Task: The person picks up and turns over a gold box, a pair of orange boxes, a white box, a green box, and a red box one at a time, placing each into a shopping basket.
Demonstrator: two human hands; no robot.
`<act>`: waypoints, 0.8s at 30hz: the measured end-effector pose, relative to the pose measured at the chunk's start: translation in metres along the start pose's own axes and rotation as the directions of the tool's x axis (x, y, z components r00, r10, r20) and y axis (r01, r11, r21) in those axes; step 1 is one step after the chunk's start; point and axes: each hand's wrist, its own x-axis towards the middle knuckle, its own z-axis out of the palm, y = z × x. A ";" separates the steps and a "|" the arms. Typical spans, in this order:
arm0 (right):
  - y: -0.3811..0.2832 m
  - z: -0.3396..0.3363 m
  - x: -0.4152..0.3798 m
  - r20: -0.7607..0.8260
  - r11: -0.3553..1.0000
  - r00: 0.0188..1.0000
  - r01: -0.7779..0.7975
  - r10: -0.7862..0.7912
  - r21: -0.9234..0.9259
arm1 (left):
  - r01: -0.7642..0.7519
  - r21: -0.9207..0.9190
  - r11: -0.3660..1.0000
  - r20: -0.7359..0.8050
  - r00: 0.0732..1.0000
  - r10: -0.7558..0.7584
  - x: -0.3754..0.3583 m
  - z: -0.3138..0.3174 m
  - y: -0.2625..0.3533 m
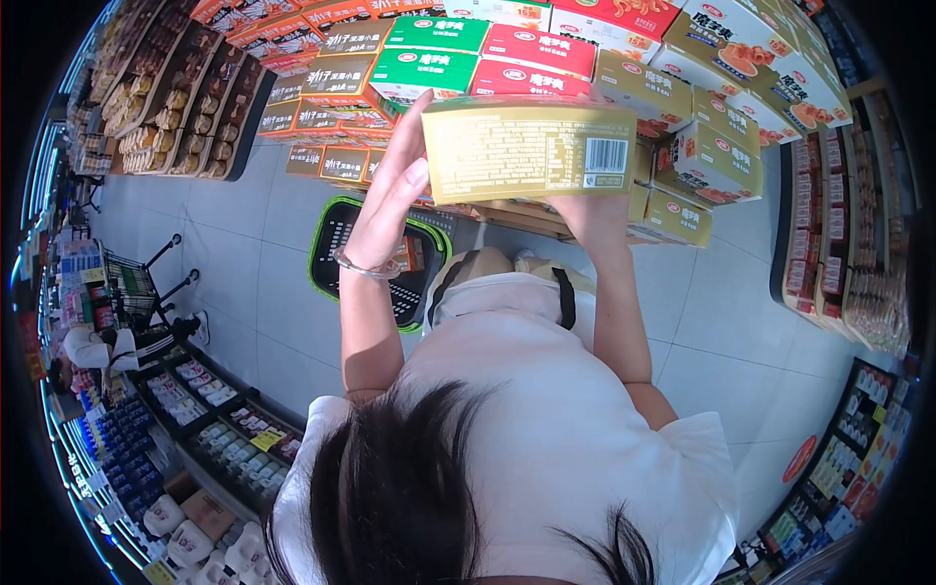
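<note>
Holding a flat gold cardboard box (527,148) with a barcode label up in front of stacked cartons, both hands support it. The left hand (390,200), a thin bracelet at its wrist, presses its grip flat against the box's left end; the right hand (597,216) pinches the lower right edge. Below them, a green-rimmed black shopping basket (327,258) sits on the grey tiled floor (234,253).

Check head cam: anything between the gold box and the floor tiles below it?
Yes. In the head view, a green-rimmed shopping basket sits on the floor under the gold box, which both hands hold up.
</note>
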 end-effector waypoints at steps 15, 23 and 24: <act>0.003 -0.002 0.008 -0.036 0.974 0.980 0.190 -0.196 -0.122 | 0.007 0.003 1.000 0.015 1.000 -0.008 -0.001 -0.001 -0.003; 0.007 -0.001 0.008 -0.039 0.983 0.984 0.174 -0.177 -0.053 | -0.007 -0.006 1.000 0.022 1.000 0.007 0.000 0.003 0.001; 0.007 -0.001 0.008 -0.038 0.983 0.984 0.174 -0.177 -0.052 | -0.007 -0.005 1.000 0.021 1.000 0.007 0.000 0.003 0.001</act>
